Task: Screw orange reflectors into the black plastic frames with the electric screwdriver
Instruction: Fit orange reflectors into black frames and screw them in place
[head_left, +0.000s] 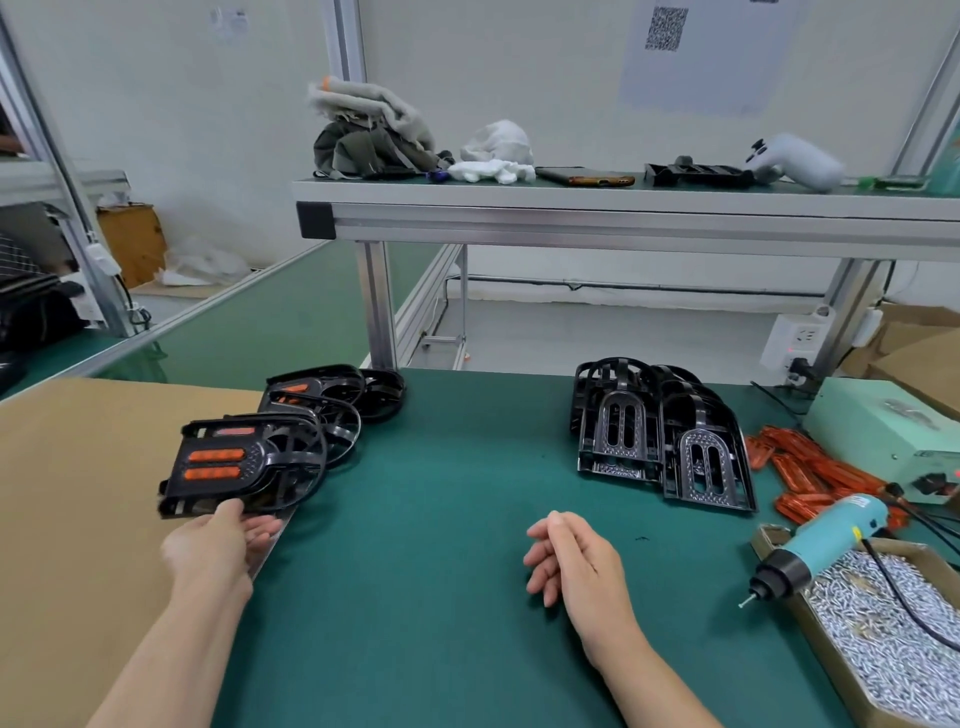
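Note:
My left hand (215, 543) holds the near edge of a black plastic frame (270, 470) that carries two orange reflectors (214, 464), thumb on top and fingers under it. The frame sits atop a row of other fitted frames (324, 397) at the left. My right hand (571, 561) hovers over the green mat with fingers loosely curled and holds nothing. A stack of bare black frames (662, 431) stands at the right. Loose orange reflectors (810, 475) lie beside them. The teal electric screwdriver (821, 543) rests on the screw box.
A cardboard box of silver screws (878, 618) sits at the right front. A pale green power unit (883, 431) stands behind it, with cables trailing. Brown cardboard (78, 467) covers the table's left. An aluminium shelf (623, 213) with cloths and a phone runs overhead.

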